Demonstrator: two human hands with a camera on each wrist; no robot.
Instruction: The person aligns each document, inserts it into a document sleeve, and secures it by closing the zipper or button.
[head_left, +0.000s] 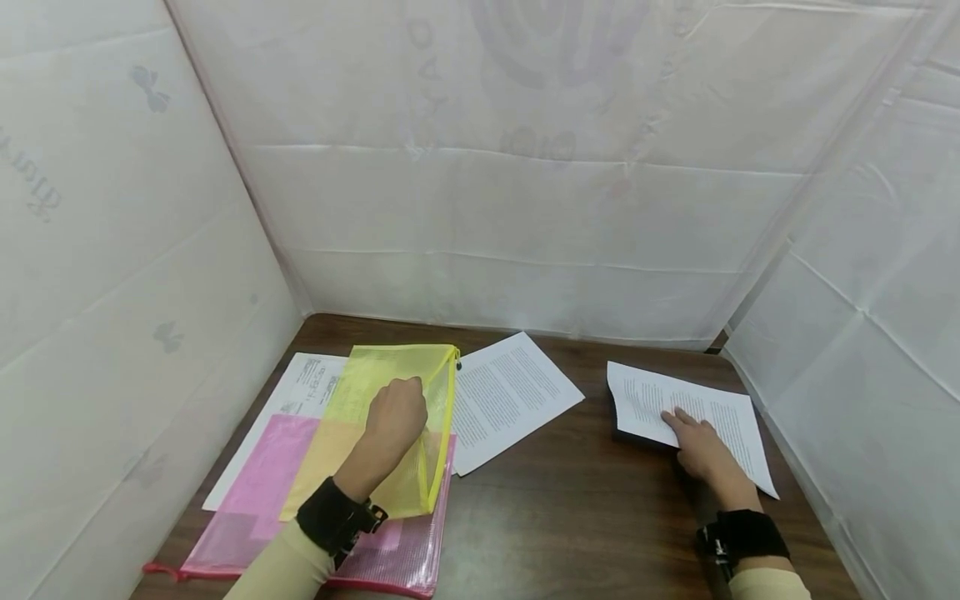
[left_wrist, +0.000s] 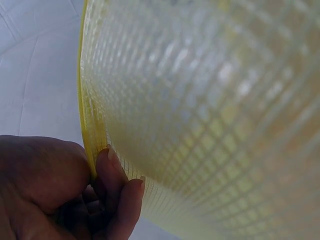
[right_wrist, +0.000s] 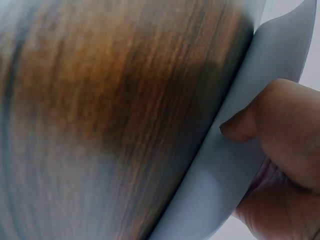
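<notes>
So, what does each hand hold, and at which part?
The left hand pinches the yellow mesh pouch at its zipper edge. The right hand grips the printed sheet by its near edge.

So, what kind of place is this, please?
Probably a makeshift desk booth for sorting paperwork: white sheeting walls in a dark wooden table on three sides. On it lie printed pages and mesh zip pouches, a yellow pouch over a pink pouch.

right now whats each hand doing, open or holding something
Left hand: pinches the yellow mesh pouch at its edge.
Right hand: grips the printed sheets, thumb under the edge.
</notes>
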